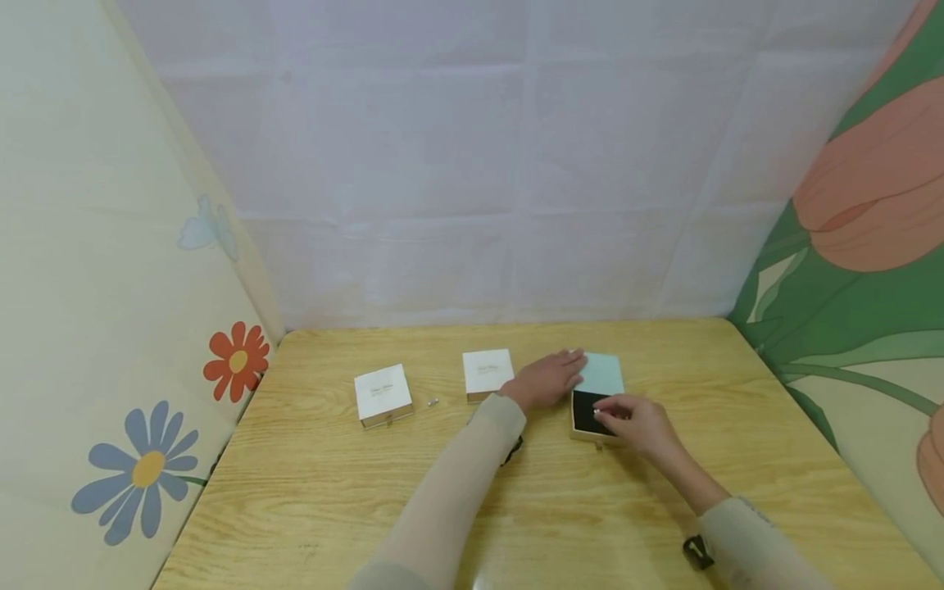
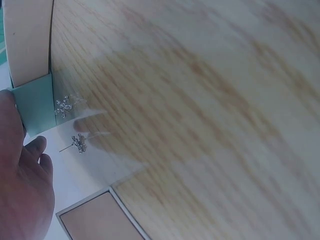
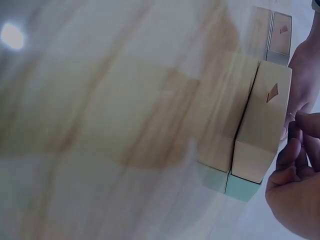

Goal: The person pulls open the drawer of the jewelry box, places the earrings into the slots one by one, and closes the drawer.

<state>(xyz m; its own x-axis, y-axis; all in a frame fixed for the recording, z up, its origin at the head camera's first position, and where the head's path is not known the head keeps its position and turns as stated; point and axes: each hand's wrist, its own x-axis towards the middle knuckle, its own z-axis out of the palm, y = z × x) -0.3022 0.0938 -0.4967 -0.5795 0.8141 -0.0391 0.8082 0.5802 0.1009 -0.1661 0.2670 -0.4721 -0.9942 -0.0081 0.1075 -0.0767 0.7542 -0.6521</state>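
My right hand (image 1: 643,424) pinches a small earring (image 1: 596,411) between thumb and fingertips, over the black lining of an opened box (image 1: 596,436). Its thin pin shows at the fingertips in the right wrist view. The box's turquoise lid (image 1: 601,373) is folded back, and my left hand (image 1: 547,380) touches its left edge with outstretched fingers. In the left wrist view, a silver earring (image 2: 78,143) and a second earring (image 2: 63,106) lie on the table near that box; in the head view my left hand and arm hide them.
A closed white box (image 1: 488,371) sits beside my left forearm, and another closed white box (image 1: 383,392) stands farther left. Between them lies a small silver piece (image 1: 433,401). The wooden table (image 1: 324,492) ends at a white cloth backdrop (image 1: 413,164).
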